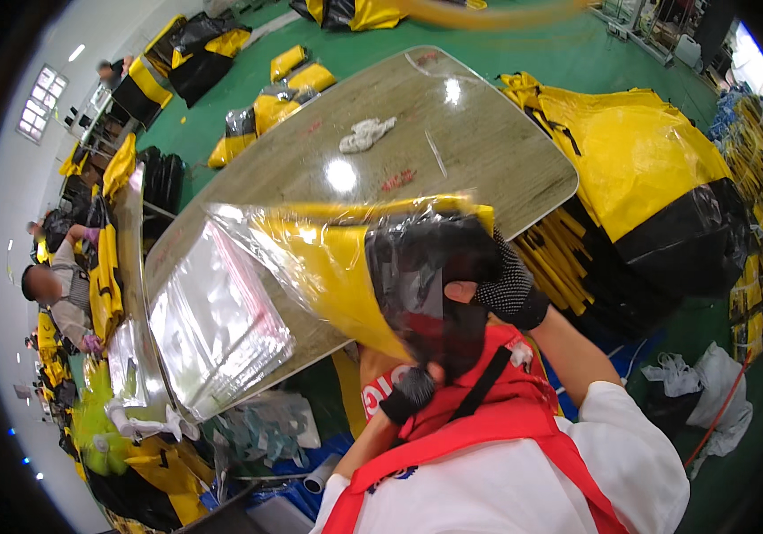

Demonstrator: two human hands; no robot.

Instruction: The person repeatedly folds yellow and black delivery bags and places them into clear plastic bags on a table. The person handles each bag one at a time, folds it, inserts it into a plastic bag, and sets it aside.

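In front of my chest I hold a folded yellow-and-black item in a clear plastic bag [328,262], tilted above the near edge of the table. My right hand [508,287], in a dark dotted glove with a bare thumb, is closed on its right side, the thumb over the front. The lower edge is gripped by my left hand [412,392], gloved the same way; some of its fingers are hidden by the package. Just left of the package, a stack of clear plastic bags [212,325] lies on the table [266,191].
A crumpled white cloth [366,134] lies farther back on the table. To the right rises a large yellow-and-black pile [630,160]. Several wrapped yellow packages [274,109] sit beyond the table on the green floor. A co-worker [70,289] handles yellow material at the left.
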